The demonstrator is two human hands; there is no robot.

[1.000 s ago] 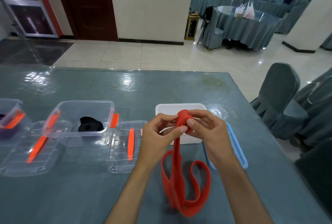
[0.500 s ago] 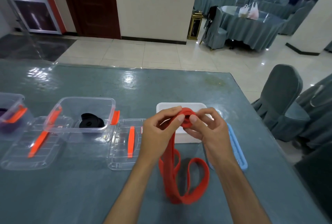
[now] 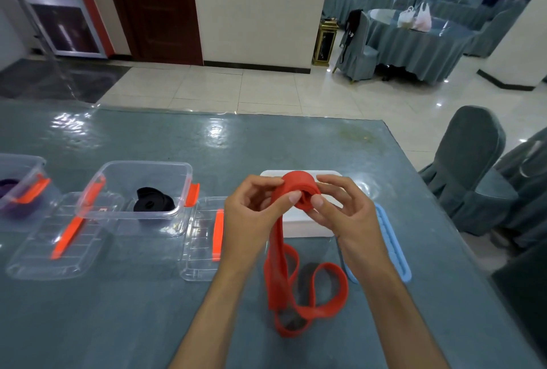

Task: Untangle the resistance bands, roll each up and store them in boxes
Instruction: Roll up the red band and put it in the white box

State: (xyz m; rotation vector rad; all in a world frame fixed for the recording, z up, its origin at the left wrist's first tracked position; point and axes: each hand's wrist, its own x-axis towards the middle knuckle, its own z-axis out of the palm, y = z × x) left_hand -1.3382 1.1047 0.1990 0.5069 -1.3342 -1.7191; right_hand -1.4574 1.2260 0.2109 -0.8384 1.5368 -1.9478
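A red resistance band [image 3: 297,188] is partly rolled into a small coil held above the table between my left hand [image 3: 251,210] and my right hand [image 3: 343,210]. Its loose tail [image 3: 307,294] hangs down and lies in loops on the table in front of me. Behind the coil sits a white box [image 3: 302,225], its blue lid [image 3: 393,250] lying to the right. A clear box [image 3: 130,191] with orange clips holds a rolled black band [image 3: 154,204]. At the far left, another clear box [image 3: 20,173] holds a purple band [image 3: 11,197].
Two clear lids with orange clips lie flat on the table, one [image 3: 56,247] in front of the clear box and one [image 3: 204,238] beside my left wrist. The grey-blue table [image 3: 266,143] ends at the right, where covered chairs [image 3: 470,167] stand close.
The coil in my hands has grown as more band wound onto it. The loose loops on the table have shortened and drawn closer to the hands.
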